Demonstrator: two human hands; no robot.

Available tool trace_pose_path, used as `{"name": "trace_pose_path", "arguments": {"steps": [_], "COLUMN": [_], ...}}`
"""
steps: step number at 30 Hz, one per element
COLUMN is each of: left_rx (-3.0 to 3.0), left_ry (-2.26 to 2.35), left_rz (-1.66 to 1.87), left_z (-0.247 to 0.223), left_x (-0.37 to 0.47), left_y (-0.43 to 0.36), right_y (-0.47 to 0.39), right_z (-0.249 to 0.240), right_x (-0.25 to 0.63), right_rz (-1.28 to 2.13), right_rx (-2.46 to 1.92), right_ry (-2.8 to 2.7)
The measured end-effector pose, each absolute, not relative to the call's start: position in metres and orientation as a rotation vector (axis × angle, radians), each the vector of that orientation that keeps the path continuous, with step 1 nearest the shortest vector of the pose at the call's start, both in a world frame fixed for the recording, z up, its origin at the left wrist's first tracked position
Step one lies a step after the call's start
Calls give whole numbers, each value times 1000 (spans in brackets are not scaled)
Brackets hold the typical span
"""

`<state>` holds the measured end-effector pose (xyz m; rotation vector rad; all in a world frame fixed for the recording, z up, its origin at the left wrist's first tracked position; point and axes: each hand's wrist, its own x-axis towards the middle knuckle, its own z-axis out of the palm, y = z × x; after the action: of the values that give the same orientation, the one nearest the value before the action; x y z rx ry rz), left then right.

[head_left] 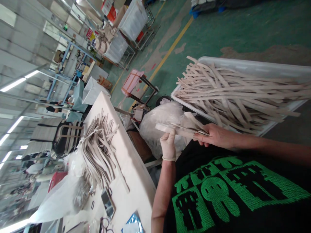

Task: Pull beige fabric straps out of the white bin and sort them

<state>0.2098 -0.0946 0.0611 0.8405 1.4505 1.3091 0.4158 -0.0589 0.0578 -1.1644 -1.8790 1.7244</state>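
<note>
Beige flat fabric strips [184,132] stretch between my two hands in front of my body. My left hand [168,146], in a pale glove, pinches them near one end, thumb on top. Farther along, my right hand [213,135], bare, is closed around the same strips, with some ends fanned out beside it. A large white tub [255,64] heaped with loose beige strips [233,94] stands just beyond my right hand. On the white table [136,161] to the left lies a tied bundle of similar strips [99,152].
Clear plastic bags [157,119] are bunched below my hands, between table and tub. A phone [108,204], glasses [105,223] and a blue packet [133,223] lie on the table. A stool with a pink cover [132,82] and wheeled carts [134,19] stand on the green floor.
</note>
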Motion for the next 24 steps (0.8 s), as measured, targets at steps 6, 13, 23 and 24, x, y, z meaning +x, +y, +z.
{"name": "trace_pose_path", "arguments": {"steps": [6, 13, 23, 24], "left_rx": [874, 854, 664, 648], "left_ry": [1452, 1415, 1242, 1200], "left_rz": [1247, 1240, 1129, 1090], "left_z": [54, 49, 69, 70], "left_x": [220, 215, 223, 225], "left_y": [-94, -93, -95, -96], "right_y": [-51, -57, -28, -25], "right_z": [62, 53, 41, 39], "right_x": [414, 422, 415, 412], "right_rz": [1723, 1681, 1405, 1386], "right_rx": [-1029, -1155, -1079, -989], "right_ry": [-1866, -1884, -1594, -1608]}}
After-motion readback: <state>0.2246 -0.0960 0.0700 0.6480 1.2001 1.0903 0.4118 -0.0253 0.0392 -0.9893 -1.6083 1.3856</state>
